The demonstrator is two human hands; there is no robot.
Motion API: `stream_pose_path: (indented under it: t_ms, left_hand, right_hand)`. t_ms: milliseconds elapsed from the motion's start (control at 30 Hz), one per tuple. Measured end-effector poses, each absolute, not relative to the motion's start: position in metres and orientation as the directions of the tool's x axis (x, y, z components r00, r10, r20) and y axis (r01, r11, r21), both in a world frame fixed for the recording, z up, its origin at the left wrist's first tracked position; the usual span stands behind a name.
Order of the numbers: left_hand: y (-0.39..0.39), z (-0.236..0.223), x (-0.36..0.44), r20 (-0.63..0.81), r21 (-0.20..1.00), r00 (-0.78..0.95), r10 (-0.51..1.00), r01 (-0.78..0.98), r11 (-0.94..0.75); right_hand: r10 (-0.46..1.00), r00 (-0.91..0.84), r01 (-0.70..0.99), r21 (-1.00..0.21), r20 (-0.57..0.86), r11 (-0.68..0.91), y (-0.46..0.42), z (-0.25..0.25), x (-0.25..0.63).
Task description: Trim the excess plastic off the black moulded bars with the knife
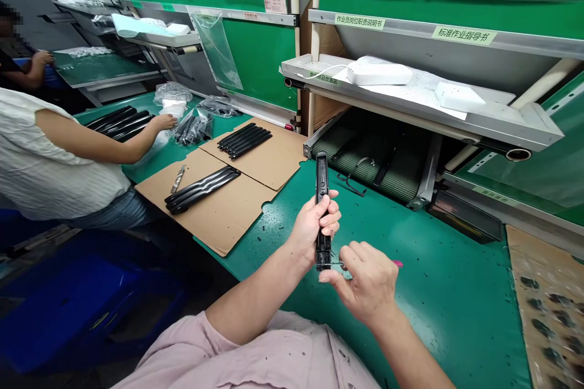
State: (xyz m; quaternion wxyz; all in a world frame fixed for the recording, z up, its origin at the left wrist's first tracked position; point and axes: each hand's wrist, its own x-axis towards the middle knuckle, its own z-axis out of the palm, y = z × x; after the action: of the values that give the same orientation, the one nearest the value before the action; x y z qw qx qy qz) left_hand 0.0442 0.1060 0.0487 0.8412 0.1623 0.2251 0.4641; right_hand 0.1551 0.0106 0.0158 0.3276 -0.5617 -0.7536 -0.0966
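Observation:
My left hand (314,219) is wrapped round a long black plastic part (322,176), held up nearly upright over the bench with its hollow, ribbed side facing me. At its lower end is my right hand (367,276), closed round a thin tool with a metal shaft. A pink end (398,264) of that tool sticks out past the knuckles. The metal tip touches or lies very close to the bottom of the black part; what kind of tool it is, I cannot tell.
Cardboard sheets (237,219) to the left carry black strips (203,188) and a small knife-like tool (178,179). A co-worker's hand (164,121) touches plastic bags (194,126). Ahead runs a conveyor belt (365,164) beneath a shelf (422,106). Bagged dark parts (552,316) lie right.

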Motion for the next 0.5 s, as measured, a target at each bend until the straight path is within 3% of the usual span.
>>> stream_pose_path:
  t_ms: [233,400,500]
  left_hand:
    - [0.108,0.050,0.045,-0.242,0.457,0.466,0.851,-0.719,0.524]
    - [0.110,0.050,0.044,-0.211,0.437,0.474,0.855,-0.737,0.516]
    - [0.112,0.051,0.042,-0.175,0.431,0.509,0.843,-0.730,0.530]
  right_hand:
    - [0.786,-0.105,0.926,-0.228,0.609,0.300,0.010,0.016,0.152]
    - [0.722,-0.181,0.878,-0.221,0.668,0.425,-0.001,0.015,0.144]
    - [0.765,-0.082,0.806,-0.409,0.639,0.428,-0.005,0.018,0.142]
